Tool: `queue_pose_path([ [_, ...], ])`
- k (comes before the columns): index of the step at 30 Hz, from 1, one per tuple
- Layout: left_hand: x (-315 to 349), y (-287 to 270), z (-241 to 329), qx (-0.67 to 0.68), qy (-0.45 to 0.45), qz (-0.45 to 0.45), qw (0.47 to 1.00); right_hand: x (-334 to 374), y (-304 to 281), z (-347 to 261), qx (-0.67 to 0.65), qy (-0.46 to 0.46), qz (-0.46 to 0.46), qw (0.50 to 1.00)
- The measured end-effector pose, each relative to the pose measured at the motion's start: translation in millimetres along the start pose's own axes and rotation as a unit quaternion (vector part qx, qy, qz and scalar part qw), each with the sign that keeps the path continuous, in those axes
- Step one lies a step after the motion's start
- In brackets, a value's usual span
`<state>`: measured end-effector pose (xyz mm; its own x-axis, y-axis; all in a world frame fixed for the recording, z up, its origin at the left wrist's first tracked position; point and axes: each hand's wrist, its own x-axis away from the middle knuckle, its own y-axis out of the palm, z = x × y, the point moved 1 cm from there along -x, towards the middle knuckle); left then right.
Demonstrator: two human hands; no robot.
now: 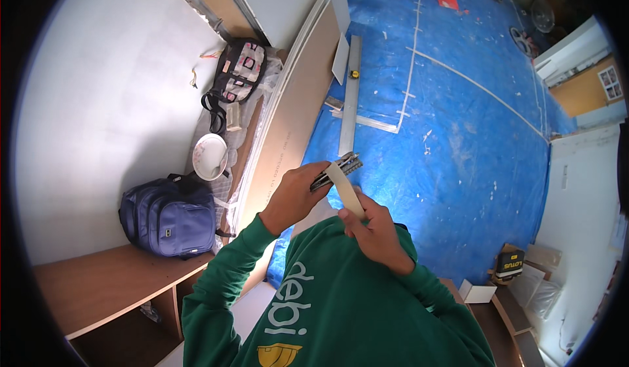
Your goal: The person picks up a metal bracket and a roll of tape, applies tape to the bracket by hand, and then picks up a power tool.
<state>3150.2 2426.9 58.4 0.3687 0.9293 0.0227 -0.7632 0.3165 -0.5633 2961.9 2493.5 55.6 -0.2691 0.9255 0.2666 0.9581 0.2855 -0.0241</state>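
My left hand (296, 195) is closed around a small bundle of thin metal pieces (352, 163); their far ends stick out past the fingers, and their exact kind is too small to tell. Across the bundle lies a flat beige strip (347, 191) that looks like masking tape. Its lower end is pinched between the thumb and fingers of my right hand (379, 234). Both hands are close together in front of my chest, above the blue floor sheet (458, 170). Whatever lies inside the left palm is hidden.
Large boards (288, 115) lean along my left. Behind them are a blue backpack (167, 217), a bowl (209, 156) and a patterned bag (242, 69). A long metal bar (349, 115) lies ahead on the sheet. A black-and-yellow box (508, 263) stands at right.
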Motion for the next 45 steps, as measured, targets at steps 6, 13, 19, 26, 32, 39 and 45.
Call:
queue_pose_path([
  [6, 3, 7, -19, -0.02, 0.033, -0.019, 0.999, 5, -10, -21, -0.101, 0.08, -0.044, 0.991],
  [13, 0, -4, -8, 0.023, -0.035, -0.041, 0.998, 14, -19, -20, 0.002, 0.058, -0.042, 0.997],
  [19, 3, -14, 0, 0.205, -0.153, -0.086, 0.963, 18, -26, -14, 0.086, -0.116, 0.001, 0.99],
  [26, 14, -14, 5, 0.411, -0.196, -0.114, 0.883, 28, -35, -9, 0.167, -0.167, 0.013, 0.972],
  [32, 19, -15, 17, 0.457, -0.188, -0.138, 0.859, 26, -48, 2, 0.18, -0.144, 0.041, 0.972],
  [39, 10, -6, 11, 0.536, -0.164, -0.16, 0.813, 16, -48, 12, 0.094, -0.152, 0.007, 0.984],
  [45, 17, 10, 5, 0.559, -0.185, -0.191, 0.785, 10, -55, 16, 0.127, -0.148, 0.018, 0.981],
])
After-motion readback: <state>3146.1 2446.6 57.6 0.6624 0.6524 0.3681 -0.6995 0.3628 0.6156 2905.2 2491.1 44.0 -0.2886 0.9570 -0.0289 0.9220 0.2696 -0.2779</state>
